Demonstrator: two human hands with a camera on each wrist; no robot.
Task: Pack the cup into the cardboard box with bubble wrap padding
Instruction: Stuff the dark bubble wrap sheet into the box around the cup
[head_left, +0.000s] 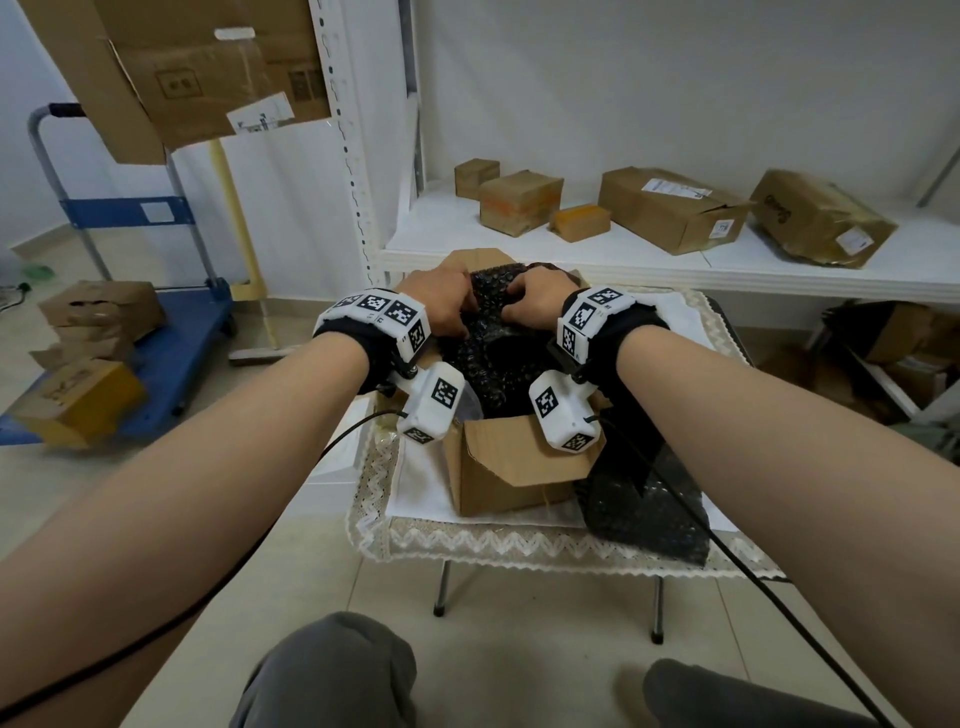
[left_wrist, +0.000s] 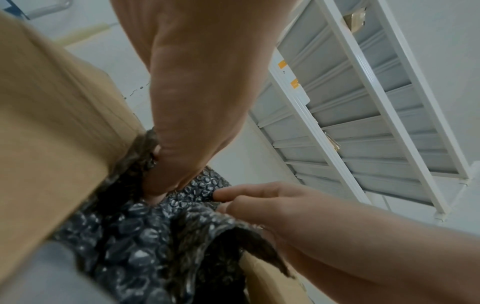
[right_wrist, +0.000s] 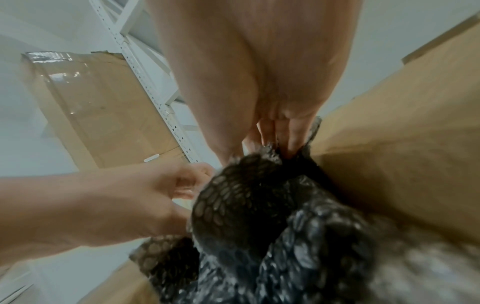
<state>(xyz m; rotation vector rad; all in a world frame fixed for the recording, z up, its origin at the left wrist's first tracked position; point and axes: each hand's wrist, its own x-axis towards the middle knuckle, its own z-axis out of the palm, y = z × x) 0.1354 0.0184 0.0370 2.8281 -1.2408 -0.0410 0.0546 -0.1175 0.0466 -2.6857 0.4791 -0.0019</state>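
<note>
While hands (head_left: 488, 304) grip, bubble wrap (head_left: 493, 358) between

Glossy black plastic bubble wrap (head_left: 493, 358) — matt brown cardboard box (head_left: 498, 467).

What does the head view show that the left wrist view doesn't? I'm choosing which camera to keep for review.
Only the head view shows the whole cardboard box on the small cloth-covered table, a spare sheet of black bubble wrap beside it, the parcels on the shelf and the blue trolley.

Only the left wrist view shows, close up, the left hand's fingers going down between the bubble wrap and the box wall, plus the shelf's underside.

Both show the left hand, the right hand and the black bubble wrap in the box. The cup shows in neither.
</note>
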